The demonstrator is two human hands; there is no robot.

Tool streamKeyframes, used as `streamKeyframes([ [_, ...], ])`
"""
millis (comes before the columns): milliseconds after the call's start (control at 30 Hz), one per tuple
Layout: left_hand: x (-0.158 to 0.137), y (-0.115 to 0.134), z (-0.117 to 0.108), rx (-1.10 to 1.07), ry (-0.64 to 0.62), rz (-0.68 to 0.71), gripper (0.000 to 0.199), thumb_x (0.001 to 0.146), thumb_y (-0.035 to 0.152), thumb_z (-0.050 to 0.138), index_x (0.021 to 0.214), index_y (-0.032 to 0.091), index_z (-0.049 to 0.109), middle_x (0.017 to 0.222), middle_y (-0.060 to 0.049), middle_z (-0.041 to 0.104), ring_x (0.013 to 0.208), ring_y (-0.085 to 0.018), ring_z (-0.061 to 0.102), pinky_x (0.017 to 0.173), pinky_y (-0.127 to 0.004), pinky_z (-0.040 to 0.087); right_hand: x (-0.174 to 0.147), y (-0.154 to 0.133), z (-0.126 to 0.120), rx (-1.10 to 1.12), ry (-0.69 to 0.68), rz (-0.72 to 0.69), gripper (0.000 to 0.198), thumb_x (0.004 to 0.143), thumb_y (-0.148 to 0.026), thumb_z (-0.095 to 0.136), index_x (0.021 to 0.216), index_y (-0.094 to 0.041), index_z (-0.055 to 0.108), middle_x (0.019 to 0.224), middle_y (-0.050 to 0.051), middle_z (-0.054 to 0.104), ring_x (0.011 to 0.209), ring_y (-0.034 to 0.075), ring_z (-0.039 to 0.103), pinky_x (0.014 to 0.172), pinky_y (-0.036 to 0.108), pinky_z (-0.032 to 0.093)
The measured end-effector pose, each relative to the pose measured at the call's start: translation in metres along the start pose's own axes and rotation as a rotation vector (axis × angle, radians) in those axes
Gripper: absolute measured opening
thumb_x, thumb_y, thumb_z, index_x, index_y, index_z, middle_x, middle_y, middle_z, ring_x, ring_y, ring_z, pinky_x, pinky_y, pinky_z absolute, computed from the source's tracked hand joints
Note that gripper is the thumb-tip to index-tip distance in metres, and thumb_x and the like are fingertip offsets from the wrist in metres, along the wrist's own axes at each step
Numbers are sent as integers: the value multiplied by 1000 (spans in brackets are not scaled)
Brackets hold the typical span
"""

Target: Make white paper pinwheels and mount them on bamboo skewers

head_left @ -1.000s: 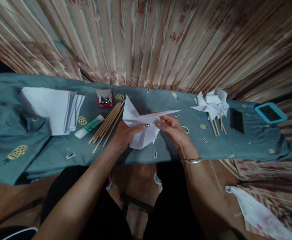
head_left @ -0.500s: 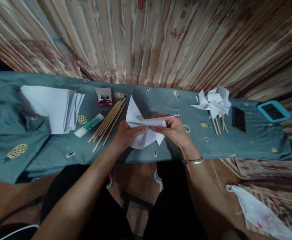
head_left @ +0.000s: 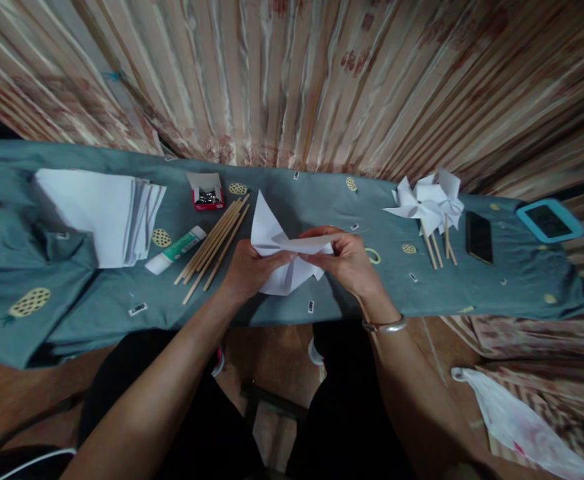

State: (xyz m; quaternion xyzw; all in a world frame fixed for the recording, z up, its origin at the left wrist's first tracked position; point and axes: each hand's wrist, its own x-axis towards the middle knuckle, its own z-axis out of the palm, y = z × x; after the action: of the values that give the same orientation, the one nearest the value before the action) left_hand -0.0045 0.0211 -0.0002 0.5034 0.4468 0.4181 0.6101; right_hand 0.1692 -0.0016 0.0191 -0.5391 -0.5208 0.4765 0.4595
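Observation:
A white paper pinwheel (head_left: pixel 287 275), partly folded, is held between my two hands above the cloth. My left hand (head_left: pixel 252 270) is closed on its left side, the thumb lying over the paper towards the middle. My right hand (head_left: pixel 345 259) pinches a folded blade at the right, with thumb and fingers around the paper. One pointed blade stands up at the upper left. The fingers under the paper are hidden. Wooden sticks (head_left: pixel 215 243) lie just left of my left hand, beside a green and white glue stick (head_left: pixel 176 250).
On the patterned cloth (head_left: pixel 312 308) lie a stack of white paper (head_left: pixel 89 217) and a red box of small metal pins (head_left: pixel 207 193). To the right are finished pinwheels on sticks (head_left: pixel 428 203), a phone (head_left: pixel 479 237), a blue-framed tablet (head_left: pixel 549 221) and a yellow-green ring (head_left: pixel 373 255). A curtain (head_left: pixel 272 87) hangs behind.
My right hand has bent the right blade inward; its tip, which stuck out to the right, now lies nearer the middle. The left hand holds its place.

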Motion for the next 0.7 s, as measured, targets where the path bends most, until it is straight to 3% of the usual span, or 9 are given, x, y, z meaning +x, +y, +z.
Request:
streamKeyframes([
  [233, -1, 0, 0, -9, 17, -2, 24, 61, 32, 80, 74, 12, 75, 73, -4, 75, 68, -19, 67, 63, -28, 53, 1, 1, 3, 33, 10, 48, 26, 61, -29, 80, 84, -19, 73, 74, 0, 70, 62, 13, 60, 57, 25, 47],
  [433, -1, -2, -1, 31, 45, 41, 24, 62, 32, 78, 76, 12, 76, 73, -3, 75, 68, -19, 67, 62, -28, 53, 1, -1, 5, 56, 30, 44, 25, 59, -27, 82, 81, -18, 73, 82, 1, 72, 69, 14, 62, 61, 25, 49],
  [700, 0, -3, 0, 3, 64, 87, 21, 63, 30, 78, 76, 14, 77, 72, -2, 75, 65, -17, 65, 60, -27, 52, 0, 0, 10, 107, 67, 72, 26, 59, -28, 81, 81, -20, 71, 70, -2, 70, 59, 12, 59, 55, 24, 47],
])
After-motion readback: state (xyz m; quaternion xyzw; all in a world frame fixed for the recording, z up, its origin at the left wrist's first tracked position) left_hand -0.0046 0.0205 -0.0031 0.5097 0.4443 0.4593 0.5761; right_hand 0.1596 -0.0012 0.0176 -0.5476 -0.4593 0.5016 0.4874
